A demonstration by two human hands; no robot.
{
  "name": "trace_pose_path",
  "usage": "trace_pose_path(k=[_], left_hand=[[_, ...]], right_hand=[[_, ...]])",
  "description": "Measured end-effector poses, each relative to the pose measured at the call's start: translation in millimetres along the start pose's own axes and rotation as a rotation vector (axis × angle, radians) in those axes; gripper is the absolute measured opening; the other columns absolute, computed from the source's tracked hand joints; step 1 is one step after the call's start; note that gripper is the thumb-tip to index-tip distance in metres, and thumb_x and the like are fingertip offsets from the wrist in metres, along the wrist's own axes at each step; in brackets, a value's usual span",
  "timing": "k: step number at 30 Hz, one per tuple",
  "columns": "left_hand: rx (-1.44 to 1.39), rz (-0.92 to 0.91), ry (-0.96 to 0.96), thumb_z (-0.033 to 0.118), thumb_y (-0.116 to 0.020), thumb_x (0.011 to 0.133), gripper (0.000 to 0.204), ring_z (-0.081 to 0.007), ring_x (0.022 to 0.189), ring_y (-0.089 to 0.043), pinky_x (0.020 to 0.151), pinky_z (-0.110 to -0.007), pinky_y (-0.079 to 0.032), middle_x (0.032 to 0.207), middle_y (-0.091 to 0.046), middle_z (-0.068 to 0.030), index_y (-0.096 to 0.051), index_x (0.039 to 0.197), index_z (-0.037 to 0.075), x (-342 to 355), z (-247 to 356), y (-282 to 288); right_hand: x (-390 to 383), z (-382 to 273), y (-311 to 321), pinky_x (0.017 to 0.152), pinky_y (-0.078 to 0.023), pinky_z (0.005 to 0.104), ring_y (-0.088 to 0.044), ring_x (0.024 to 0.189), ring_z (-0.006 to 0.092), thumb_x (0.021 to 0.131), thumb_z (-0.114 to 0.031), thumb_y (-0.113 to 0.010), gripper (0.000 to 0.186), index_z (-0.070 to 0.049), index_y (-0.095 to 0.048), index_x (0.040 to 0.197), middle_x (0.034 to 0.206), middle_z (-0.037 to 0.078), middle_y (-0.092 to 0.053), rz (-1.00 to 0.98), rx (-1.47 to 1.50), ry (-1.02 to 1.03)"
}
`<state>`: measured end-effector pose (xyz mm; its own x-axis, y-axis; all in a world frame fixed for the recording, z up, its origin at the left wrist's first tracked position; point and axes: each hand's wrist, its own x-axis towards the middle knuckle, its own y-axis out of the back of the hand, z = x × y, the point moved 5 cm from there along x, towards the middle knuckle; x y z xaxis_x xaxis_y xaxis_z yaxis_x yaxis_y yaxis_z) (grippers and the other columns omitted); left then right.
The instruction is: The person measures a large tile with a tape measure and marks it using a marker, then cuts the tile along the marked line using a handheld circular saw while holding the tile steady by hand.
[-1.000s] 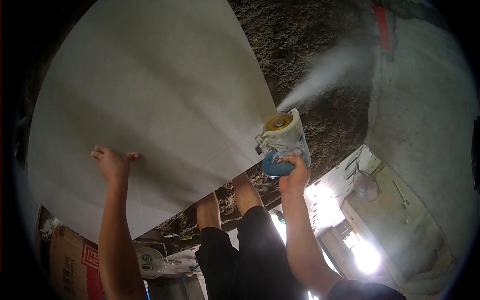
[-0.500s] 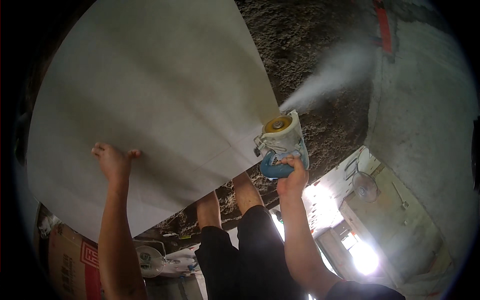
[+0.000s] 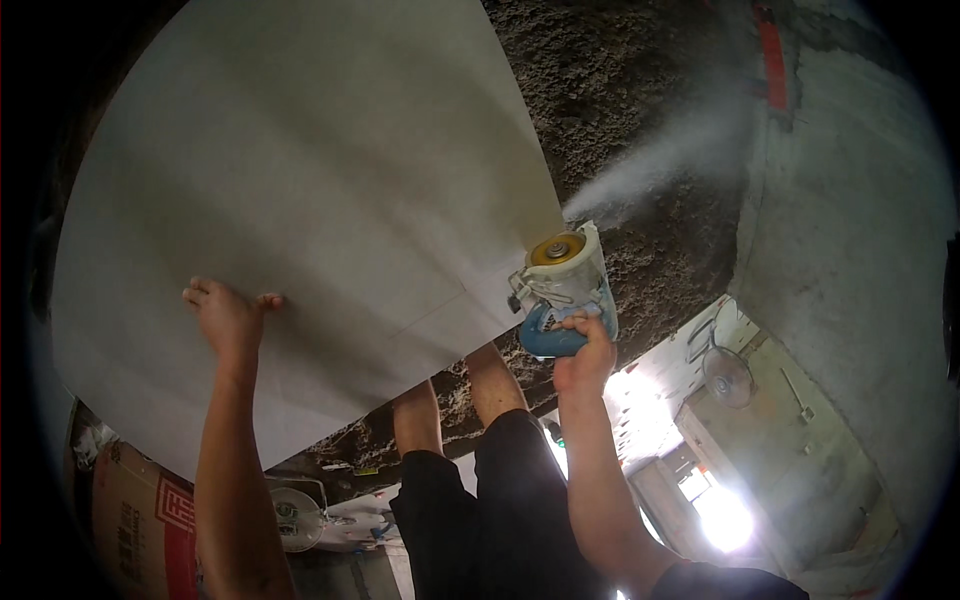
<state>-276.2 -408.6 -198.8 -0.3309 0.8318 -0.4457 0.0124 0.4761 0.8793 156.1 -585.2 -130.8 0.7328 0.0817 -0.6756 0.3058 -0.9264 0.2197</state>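
Left hand [image 3: 228, 318]: thumb spread out to the side, fingers loosely bent; set on the pale slab [image 3: 330, 180], grasping nothing
Right hand [image 3: 588, 352]: fingers wrapped round the blue handle [image 3: 545, 338] of the power saw [image 3: 575, 282]
Saw position: at the slab's right edge; yellow disc [image 3: 556, 249] toward the viewer; dust plume [image 3: 655, 165] beyond
Slab position: over rough dark ground [image 3: 640, 85]; thin line [image 3: 430, 313] near the saw

printed lettering [image 3: 131, 540], square red emblem [image 3: 175, 504], on cardboard box [image 3: 115, 482]
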Motion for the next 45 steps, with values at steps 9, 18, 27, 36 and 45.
trace_pose_path(k=[9,18,27,36,45], left_hand=[[0.017,-0.005,0.018,0.043,-0.092,0.038,0.130,-0.0484,0.129,-0.034,0.102,-0.039,-0.042,0.131,-0.031,-0.0445,-0.025,0.129,-0.022,2,-2,-1],[-0.012,-0.043,0.028,0.041,-0.092,0.040,0.129,-0.0499,0.127,-0.036,0.101,-0.039,-0.044,0.130,-0.031,-0.0458,-0.024,0.128,-0.024,-2,10,16],[0.000,-0.016,0.018,0.039,-0.093,0.040,0.127,-0.0470,0.126,-0.038,0.100,-0.039,-0.044,0.130,-0.033,-0.0420,-0.025,0.128,-0.023,-2,6,12],[-0.036,-0.065,0.038,0.038,-0.093,0.041,0.127,-0.0479,0.129,-0.035,0.101,-0.039,-0.042,0.133,-0.030,-0.0442,-0.025,0.130,-0.022,-4,11,20],[0.001,-0.024,0.020,0.038,-0.093,0.042,0.127,-0.0495,0.127,-0.037,0.103,-0.040,-0.041,0.131,-0.031,-0.0452,-0.026,0.130,-0.022,-5,9,20]], right_hand=[[-2,1,2,0.068,-0.051,0.0362,-0.055,0.074,0.0193,0.072,0.003,-0.051,0.019,-0.001,-0.054,0.090,0.081,0.007,-0.054,-0.011,0.016,0.003],[-11,0,-2,0.068,-0.050,0.0356,-0.055,0.073,0.0200,0.071,0.005,-0.051,0.021,-0.002,-0.054,0.091,0.081,0.007,-0.054,0.019,-0.011,0.008],[-14,2,1,0.069,-0.050,0.0352,-0.055,0.072,0.0193,0.071,0.005,-0.052,0.019,-0.002,-0.055,0.089,0.080,0.006,-0.056,0.009,0.016,0.004],[-16,3,2,0.073,-0.049,0.0315,-0.057,0.075,0.0190,0.073,0.003,-0.052,0.021,0.001,-0.054,0.094,0.083,0.008,-0.057,-0.027,0.014,0.006],[-22,5,3,0.068,-0.053,0.0359,-0.056,0.073,0.0189,0.072,0.005,-0.053,0.017,-0.002,-0.055,0.087,0.080,0.006,-0.057,0.001,0.024,-0.007]])
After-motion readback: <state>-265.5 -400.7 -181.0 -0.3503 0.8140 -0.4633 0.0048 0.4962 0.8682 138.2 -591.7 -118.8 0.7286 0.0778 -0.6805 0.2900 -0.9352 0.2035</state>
